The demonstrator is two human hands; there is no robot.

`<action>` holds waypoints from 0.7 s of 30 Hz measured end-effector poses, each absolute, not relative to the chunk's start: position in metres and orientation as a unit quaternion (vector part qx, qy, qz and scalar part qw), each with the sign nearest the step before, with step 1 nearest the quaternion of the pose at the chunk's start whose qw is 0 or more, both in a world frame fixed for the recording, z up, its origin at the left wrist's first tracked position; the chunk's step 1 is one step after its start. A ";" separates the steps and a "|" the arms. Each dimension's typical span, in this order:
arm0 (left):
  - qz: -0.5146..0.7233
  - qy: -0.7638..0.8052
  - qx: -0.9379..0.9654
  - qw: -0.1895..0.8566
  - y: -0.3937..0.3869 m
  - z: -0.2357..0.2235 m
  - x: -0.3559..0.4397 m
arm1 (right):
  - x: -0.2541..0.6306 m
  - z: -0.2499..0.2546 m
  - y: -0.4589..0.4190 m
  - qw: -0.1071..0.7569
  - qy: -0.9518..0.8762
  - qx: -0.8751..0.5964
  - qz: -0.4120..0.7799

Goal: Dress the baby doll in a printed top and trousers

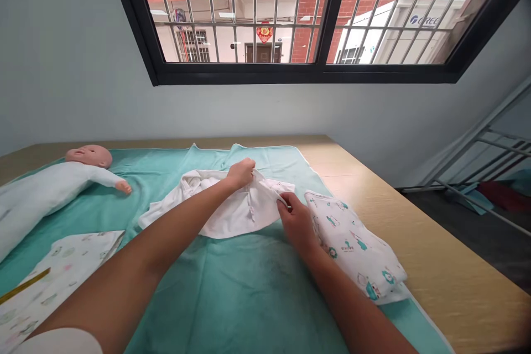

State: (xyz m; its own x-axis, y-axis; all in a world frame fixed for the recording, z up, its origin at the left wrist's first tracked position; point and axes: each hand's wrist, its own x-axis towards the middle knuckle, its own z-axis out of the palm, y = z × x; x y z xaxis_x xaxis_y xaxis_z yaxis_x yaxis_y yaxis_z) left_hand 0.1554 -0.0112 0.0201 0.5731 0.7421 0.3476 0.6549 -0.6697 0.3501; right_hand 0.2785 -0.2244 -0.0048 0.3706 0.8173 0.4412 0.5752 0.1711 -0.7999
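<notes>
A small white baby garment (pixel 232 213) lies spread on a teal towel (pixel 232 287) in the middle of the table. My left hand (pixel 240 172) is closed in a fist on the garment's upper edge. My right hand (pixel 295 221) pinches the garment's right edge, just beside a folded printed cloth (pixel 357 249). Both forearms reach in from the bottom of the view.
A baby doll (pixel 53 182) in white lies at the left on the towel. Another printed cloth (pixel 53 276) with a yellow strip lies at the lower left. The wooden table (pixel 435 254) extends right; a metal rack (pixel 485 160) stands beyond. A barred window (pixel 298 16) is above.
</notes>
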 end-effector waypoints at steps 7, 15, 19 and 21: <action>0.334 0.406 0.826 0.204 -0.004 0.020 0.102 | 0.246 -0.009 -0.231 0.464 -0.729 -0.487 0.128; 0.332 0.506 0.764 0.226 0.008 -0.004 0.062 | 0.220 -0.010 -0.235 0.247 -0.843 -0.472 0.077; 0.334 0.483 0.786 0.193 -0.011 -0.002 0.059 | 0.233 -0.014 -0.230 0.271 -0.775 -0.571 0.023; 0.325 0.448 0.814 0.175 -0.030 -0.003 0.059 | 0.235 -0.014 -0.227 0.269 -0.758 -0.594 0.014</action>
State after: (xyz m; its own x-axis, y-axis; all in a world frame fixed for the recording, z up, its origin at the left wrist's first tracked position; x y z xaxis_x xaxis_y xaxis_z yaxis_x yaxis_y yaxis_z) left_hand 0.0587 -0.0299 -0.0033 0.3873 0.8431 0.3730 0.6161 -0.5377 0.5756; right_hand 0.2346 -0.2275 -0.0138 -0.1490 0.9082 0.3911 0.8933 0.2933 -0.3406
